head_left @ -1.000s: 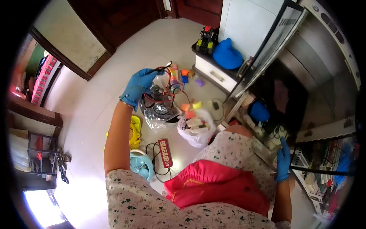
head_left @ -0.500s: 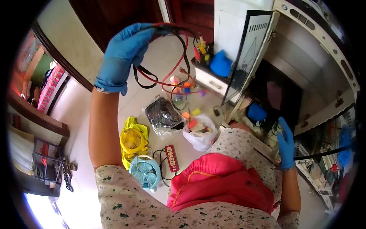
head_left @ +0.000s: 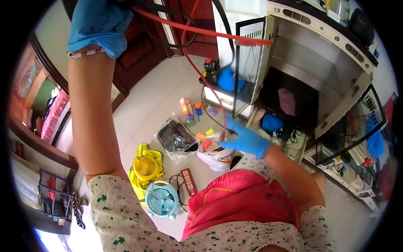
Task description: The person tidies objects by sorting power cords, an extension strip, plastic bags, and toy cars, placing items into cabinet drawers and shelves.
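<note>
My left hand (head_left: 99,25), in a blue glove, is raised at the top left and closed around a bundle of red and black cables (head_left: 184,28); its fingertips are partly cut off by the frame edge. Loops of the cables spread to the right, and one red strand hangs down over the floor. My right hand (head_left: 247,142), also gloved in blue, is open with thumb and fingers apart, close to the lower end of that hanging strand. Whether it touches the strand I cannot tell. Below it stands a white plastic bag (head_left: 215,160) with small items.
A yellow fan (head_left: 145,166), a light blue fan (head_left: 161,199), a red power strip (head_left: 189,182) and a clear bag with dark contents (head_left: 176,136) lie on the floor. A white cabinet (head_left: 289,46) with open glass doors (head_left: 247,71) stands on the right.
My left hand has moved up and left with the cables. My right hand has come from beside the cabinet leftward to the hanging cable end. The view has shifted slightly.
</note>
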Demonstrator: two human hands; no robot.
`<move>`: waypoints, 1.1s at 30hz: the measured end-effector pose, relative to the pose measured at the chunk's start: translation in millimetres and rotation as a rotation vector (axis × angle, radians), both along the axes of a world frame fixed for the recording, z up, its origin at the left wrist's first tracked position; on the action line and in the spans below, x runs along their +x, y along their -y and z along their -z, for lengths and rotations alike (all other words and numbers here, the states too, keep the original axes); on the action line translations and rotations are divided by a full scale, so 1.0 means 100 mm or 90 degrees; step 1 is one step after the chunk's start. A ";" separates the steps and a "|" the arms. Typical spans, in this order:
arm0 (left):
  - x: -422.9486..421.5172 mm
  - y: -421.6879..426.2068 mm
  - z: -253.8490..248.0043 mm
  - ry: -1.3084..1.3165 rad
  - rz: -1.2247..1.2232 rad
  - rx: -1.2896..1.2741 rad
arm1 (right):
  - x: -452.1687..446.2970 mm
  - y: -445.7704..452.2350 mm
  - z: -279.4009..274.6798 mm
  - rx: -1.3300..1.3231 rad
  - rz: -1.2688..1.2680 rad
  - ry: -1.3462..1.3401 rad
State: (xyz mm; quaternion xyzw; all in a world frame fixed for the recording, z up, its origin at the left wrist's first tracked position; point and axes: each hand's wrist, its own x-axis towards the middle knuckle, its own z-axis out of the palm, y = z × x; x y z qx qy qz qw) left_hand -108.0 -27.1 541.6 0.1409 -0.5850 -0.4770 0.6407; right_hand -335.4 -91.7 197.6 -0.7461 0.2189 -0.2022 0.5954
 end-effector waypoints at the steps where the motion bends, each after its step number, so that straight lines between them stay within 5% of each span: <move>1: 0.02 0.03 -0.01 0.000 -0.002 -0.016 | 0.02 -0.02 0.08 0.156 -0.051 0.009; 4: 0.15 0.07 0.05 0.033 -0.024 -0.047 | -0.08 0.07 0.43 0.284 -0.002 -0.020; 6: 0.26 0.07 0.16 0.061 -0.044 -0.060 | -0.24 0.06 -0.13 0.240 0.049 -0.084; 8: 0.28 0.03 0.34 0.169 -0.445 -0.091 | -0.48 0.28 -0.27 0.060 0.121 -0.150; 9: 0.26 -0.01 0.46 0.297 -0.507 -0.117 | -0.52 0.31 -0.39 0.052 0.156 -0.065; 14: -0.39 0.13 1.12 0.430 -0.421 0.071 | -0.51 0.30 -1.25 -0.034 0.161 0.007; 21: -1.01 0.55 1.87 0.271 -0.052 0.082 | -0.34 0.23 -1.60 -0.049 0.257 0.202; 24: -1.11 0.64 1.99 0.358 -0.101 -0.059 | -0.37 0.30 -1.60 -0.065 0.287 0.268; 26: -1.10 0.70 1.96 0.385 -0.113 0.045 | -0.44 0.28 -1.63 -0.054 0.273 0.290; 30: -1.03 0.77 1.63 0.473 -0.252 -0.072 | -0.61 0.27 -1.65 -0.417 0.488 0.248; 33: -1.03 0.69 1.39 0.581 -0.346 -0.190 | -0.67 0.25 -1.70 -0.491 0.530 0.263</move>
